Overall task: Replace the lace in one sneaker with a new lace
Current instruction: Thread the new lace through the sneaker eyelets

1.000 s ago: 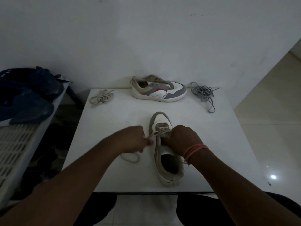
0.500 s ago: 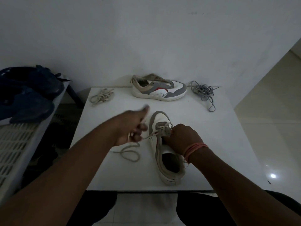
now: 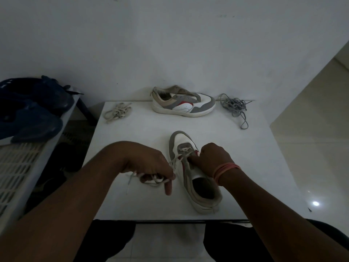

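A white and grey sneaker (image 3: 198,188) lies on the white table (image 3: 245,167), toe pointing away from me. A pale lace (image 3: 181,155) still crosses its lowest eyelets near the toe. My left hand (image 3: 151,165) is to the left of the shoe, closed on a bunch of that lace, with loose loops hanging under the fingers. My right hand (image 3: 213,157) presses on the sneaker's tongue and eyelet area, fingers curled at the lace; its fingertips are hidden. A grey lace (image 3: 234,106) lies bundled at the back right.
A second sneaker (image 3: 183,102) lies on its side at the back of the table by the wall. A beige lace bundle (image 3: 118,112) sits at the back left. A slatted white rack (image 3: 17,167) with dark blue items (image 3: 28,110) stands to the left.
My left hand swung out to the left and up, drawing the lace out of the shoe, then came back down beside the shoe with the lace bunched in it. My right hand stayed on the sneaker.
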Available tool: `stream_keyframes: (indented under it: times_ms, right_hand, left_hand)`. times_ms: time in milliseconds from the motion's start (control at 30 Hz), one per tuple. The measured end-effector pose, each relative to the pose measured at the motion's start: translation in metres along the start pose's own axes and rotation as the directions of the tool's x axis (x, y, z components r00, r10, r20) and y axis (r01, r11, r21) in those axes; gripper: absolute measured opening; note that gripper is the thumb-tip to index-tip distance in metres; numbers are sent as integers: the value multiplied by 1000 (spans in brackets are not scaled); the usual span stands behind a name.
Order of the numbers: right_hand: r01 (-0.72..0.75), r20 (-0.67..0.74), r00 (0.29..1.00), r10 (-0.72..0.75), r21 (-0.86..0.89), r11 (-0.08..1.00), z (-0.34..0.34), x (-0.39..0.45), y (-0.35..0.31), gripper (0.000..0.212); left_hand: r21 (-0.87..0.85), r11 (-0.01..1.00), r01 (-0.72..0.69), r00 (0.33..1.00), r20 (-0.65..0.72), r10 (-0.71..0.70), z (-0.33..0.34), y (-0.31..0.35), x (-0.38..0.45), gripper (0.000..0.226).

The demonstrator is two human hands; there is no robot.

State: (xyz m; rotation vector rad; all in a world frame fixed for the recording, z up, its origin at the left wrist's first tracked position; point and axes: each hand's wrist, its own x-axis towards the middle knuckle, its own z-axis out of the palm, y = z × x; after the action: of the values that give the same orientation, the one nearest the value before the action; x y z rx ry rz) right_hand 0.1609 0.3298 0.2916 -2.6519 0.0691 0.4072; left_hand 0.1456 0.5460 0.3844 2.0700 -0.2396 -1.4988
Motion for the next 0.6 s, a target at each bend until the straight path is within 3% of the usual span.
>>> stream_keyframes:
  times_ms: [100, 167, 233, 267, 300, 400, 533, 600]
  right_hand:
    - [14, 2, 1000, -14, 19, 1000, -2, 0, 0, 49]
    - [27, 5, 1000, -27, 11, 1000, -4, 0, -1, 51]
    - [29, 1, 1000, -29, 15, 999, -4, -1, -1, 51]
    - [29, 2, 1000, -29, 20, 999, -4, -2, -2, 50]
    - [31, 8, 999, -32, 22, 999, -3, -1, -2, 49]
    - [25, 12, 1000, -25, 32, 999, -2, -2, -4, 47]
    - [29, -8, 1000, -29, 35, 999, -4, -3, -5, 49]
    - [23, 4, 1000, -23, 52, 998, -5, -3, -5, 49]
  left_hand:
    - [270, 948, 169, 982, -131, -138, 2, -8, 22, 54]
    - [468, 820, 328, 907, -398, -135, 2, -19, 36, 48]
    - [406, 820, 404, 726, -688, -16, 6, -28, 48, 38]
    - [326, 870, 370, 620, -784, 30, 10, -28, 52, 34]
    - [295, 905, 305, 560, -824, 80, 12, -29, 57, 33]
    - [332, 925, 187, 608, -779, 157, 18, -25, 69, 39]
    - [408, 874, 264, 588, -787, 190, 18, -19, 70, 24]
    - [304, 937, 172, 603, -785, 144, 16, -14, 66, 17]
